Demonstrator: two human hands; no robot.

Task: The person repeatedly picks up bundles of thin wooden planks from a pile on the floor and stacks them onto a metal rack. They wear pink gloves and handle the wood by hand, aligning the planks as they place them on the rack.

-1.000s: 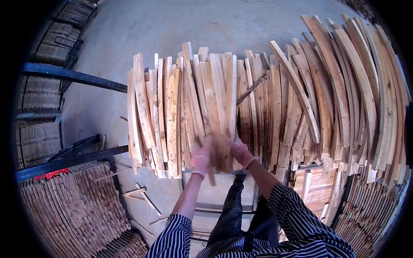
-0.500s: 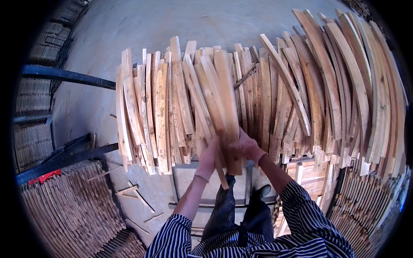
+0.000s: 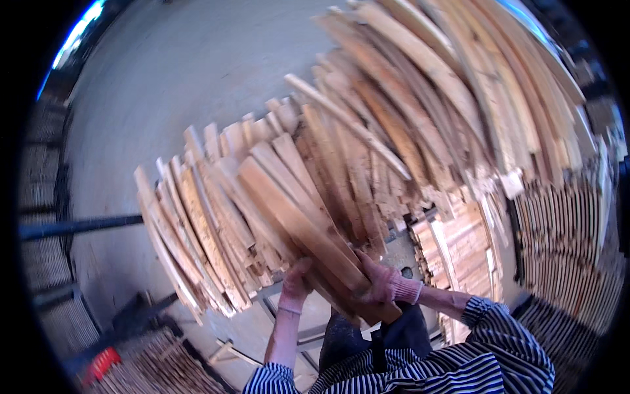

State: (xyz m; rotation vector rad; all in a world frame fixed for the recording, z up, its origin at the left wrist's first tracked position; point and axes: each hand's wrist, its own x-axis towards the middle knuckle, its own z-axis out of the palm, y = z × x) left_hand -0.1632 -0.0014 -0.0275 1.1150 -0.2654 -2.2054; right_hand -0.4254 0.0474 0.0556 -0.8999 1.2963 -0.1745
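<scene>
A bundle of several wooden boards [image 3: 295, 210] is held between my two hands, slanting from the upper left down toward my body. My left hand [image 3: 297, 282], in a pinkish knit glove, closes on the bundle's left side. On the right side, near the lower end, my gloved right hand [image 3: 384, 281] is wrapped round the boards; some of its fingers are hidden behind the wood. Beyond the bundle, a wide row of loose boards [image 3: 197, 230] lies side by side, partly covered by what I hold. The picture is somewhat smeared by motion.
Larger boards [image 3: 420, 85] heap up at the right of the row. A stack of pale boards [image 3: 459, 243] stands at lower right, with closely stacked boards [image 3: 564, 243] beyond it. Dark metal bars [image 3: 85, 226] stick out at left. A red object [image 3: 103, 363] lies lower left.
My view has turned, and the row now slants up to the right. The held boards have come nearer my body and tilted to the left, and my right hand has moved lower.
</scene>
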